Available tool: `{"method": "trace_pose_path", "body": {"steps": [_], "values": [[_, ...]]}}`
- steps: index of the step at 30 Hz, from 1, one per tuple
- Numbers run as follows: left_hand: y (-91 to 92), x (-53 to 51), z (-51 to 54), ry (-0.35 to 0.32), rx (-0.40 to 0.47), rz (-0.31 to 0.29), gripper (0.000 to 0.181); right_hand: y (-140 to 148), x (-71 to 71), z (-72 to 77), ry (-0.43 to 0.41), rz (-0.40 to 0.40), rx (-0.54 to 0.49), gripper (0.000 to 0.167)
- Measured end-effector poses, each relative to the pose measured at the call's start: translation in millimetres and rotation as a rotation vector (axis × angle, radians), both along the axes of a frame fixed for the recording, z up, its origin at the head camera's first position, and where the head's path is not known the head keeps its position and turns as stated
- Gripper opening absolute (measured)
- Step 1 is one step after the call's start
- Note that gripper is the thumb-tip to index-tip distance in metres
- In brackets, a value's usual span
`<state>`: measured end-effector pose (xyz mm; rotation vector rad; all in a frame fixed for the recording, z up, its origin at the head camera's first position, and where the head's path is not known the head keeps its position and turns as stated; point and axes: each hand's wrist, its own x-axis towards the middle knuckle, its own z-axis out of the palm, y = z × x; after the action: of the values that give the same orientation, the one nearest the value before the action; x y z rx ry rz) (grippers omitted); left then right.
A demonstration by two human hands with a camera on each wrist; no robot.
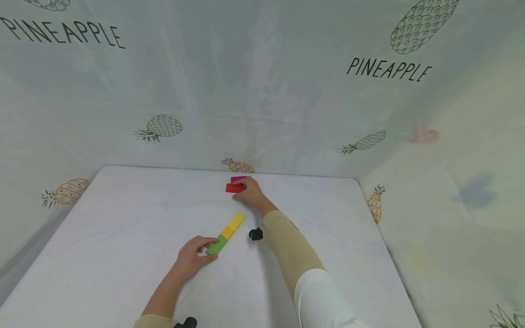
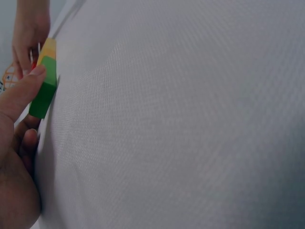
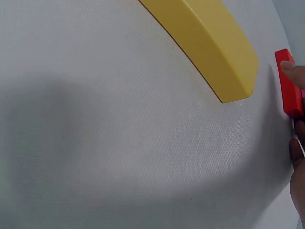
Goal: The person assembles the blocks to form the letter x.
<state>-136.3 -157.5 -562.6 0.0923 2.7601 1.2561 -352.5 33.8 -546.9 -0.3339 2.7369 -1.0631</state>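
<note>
A green block [image 1: 216,246], an orange-yellow block [image 1: 227,233] and a yellow block [image 1: 236,221] lie end to end in a slanting row on the white table. At the near end of that row, my left hand [image 1: 192,258] holds the green block between thumb and fingers. Farther off, my right hand [image 1: 251,193] grips a red block [image 1: 234,187]. Just behind the red block is a magenta block [image 1: 237,179], partly hidden by it and the hand. In the right wrist view, my thumb presses on the red block [image 3: 288,88], while the yellow block [image 3: 214,43] stands nearer the camera.
The white table [image 1: 135,214] ends at a far edge close behind the magenta block. Beyond it hangs a pale cloth [image 1: 262,91] printed with pineapples. A small black piece [image 1: 256,234] shows beside my right sleeve, and another dark piece [image 1: 187,323] beside my left sleeve.
</note>
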Motion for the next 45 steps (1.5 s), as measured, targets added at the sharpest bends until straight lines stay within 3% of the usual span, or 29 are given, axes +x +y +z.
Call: {"method": "trace_pose_path", "body": {"steps": [8,36,45], "values": [[-1.9,1.7,-2.1,0.002,-0.016,0.003,0.04,-1.7,2.2,-2.7,-0.027,-0.033,-0.057,0.042],[-0.3,-2.1,-2.5,0.005,-0.02,-0.003,0.04,2.9,-2.6,3.6,-0.032,0.017,0.033,0.04],[-0.3,-2.1,-2.6,0.013,-0.017,-0.008,0.04,3.7,-3.6,1.7,-0.036,0.011,-0.005,0.04]]}}
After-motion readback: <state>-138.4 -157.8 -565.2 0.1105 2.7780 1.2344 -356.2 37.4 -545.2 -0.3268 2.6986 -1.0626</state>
